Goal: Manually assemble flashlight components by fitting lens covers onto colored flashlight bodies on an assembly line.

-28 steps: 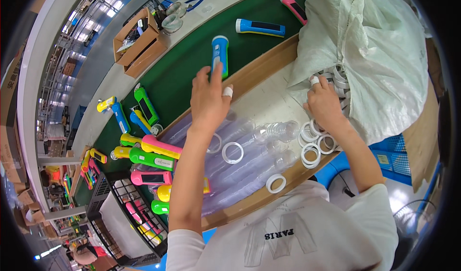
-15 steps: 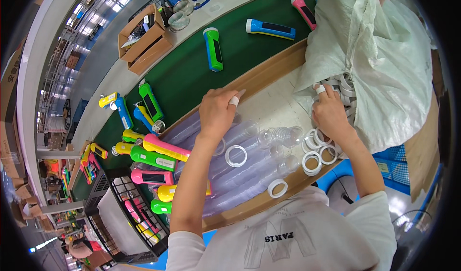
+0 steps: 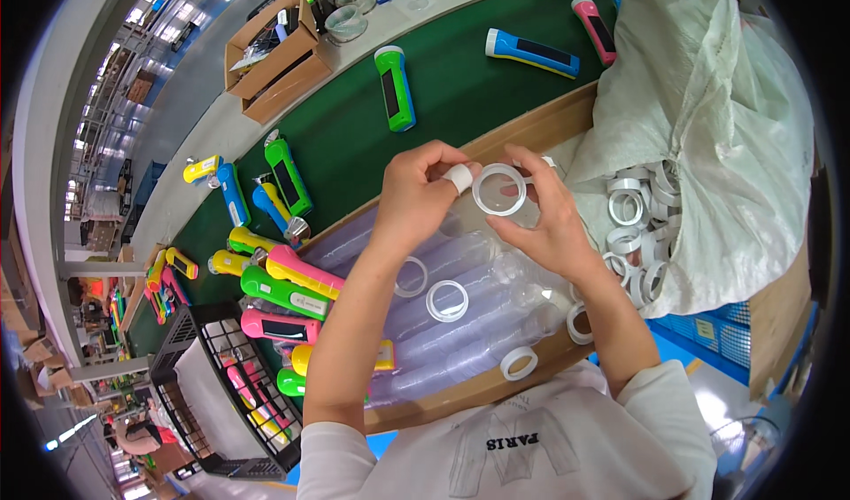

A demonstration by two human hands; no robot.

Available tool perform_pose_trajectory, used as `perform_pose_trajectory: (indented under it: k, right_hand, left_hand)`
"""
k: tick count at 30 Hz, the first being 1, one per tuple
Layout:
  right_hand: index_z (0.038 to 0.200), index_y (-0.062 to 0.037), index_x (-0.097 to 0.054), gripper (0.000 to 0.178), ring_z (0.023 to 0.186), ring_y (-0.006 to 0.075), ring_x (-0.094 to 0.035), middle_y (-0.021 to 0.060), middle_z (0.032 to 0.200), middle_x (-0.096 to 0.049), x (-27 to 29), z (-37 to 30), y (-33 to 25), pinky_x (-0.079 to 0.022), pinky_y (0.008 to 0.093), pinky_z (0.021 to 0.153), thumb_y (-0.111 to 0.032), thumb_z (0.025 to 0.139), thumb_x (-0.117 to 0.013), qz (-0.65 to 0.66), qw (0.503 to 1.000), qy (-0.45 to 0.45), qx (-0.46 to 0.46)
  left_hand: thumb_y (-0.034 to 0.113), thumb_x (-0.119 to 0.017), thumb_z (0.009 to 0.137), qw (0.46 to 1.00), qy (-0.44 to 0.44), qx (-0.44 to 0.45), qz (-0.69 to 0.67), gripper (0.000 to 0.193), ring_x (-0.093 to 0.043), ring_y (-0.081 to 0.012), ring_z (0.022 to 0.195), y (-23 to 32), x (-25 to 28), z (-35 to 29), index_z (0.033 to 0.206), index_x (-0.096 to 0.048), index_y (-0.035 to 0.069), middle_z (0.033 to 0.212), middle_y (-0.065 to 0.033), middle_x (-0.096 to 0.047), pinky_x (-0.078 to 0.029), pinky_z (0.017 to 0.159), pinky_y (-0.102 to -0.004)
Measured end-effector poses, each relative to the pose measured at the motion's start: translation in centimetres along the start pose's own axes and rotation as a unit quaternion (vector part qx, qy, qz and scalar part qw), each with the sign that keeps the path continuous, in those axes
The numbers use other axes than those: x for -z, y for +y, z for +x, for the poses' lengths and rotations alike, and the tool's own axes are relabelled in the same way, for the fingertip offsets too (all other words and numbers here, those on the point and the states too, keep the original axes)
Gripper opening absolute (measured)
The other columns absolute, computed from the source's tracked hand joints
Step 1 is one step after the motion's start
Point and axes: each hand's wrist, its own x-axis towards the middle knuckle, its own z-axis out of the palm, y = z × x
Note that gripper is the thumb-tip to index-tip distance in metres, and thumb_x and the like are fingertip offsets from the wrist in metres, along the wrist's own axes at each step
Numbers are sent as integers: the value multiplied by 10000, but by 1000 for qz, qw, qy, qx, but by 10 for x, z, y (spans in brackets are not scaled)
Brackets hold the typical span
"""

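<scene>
My right hand holds a white plastic ring upright between thumb and fingers, above the cardboard tray. Close beside it, my left hand has its fingers pinched together at the ring's upper left edge; what they hold, if anything, is hidden. White wraps cover a finger on each hand. Beneath them, rows of stacked clear plastic discs lie in the cardboard tray. Loose white rings rest on top of these rows and by the tray's near edge.
A white woven sack at the right spills several white rings. Colourful flashlights lie on the green belt and heap at the tray's left end. A black crate stands lower left; an open cardboard box sits beyond the belt.
My right hand has left the sack's mouth and come leftward with a white ring. My left hand has shifted slightly right, so both hands now meet over the tray.
</scene>
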Motion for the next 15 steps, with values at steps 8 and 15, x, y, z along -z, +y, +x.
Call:
perform_pose_trajectory:
  k: [8,15]
  right_hand:
    - [1330,-39,-457,676,928,234,-584,175,1184,-512,-7,-2,12,-524,330,831,-25,721,-750,57,997,-22,-48]
    - [1330,-49,-464,672,872,207,-558,134,1069,-509,-4,2,14,-517,312,760,-17,721,-747,62,994,-19,-90]
  left_hand:
    - [463,-769,736,880,139,121,437,798,-573,-408,1055,-68,25,111,1288,-391,28,1186,-248,-479,-520,825,-496]
    - [83,-637,805,787,131,-120,591,389,-591,-307,849,-77,-15,126,1173,-522,33,989,-159,-502,-541,718,-421]
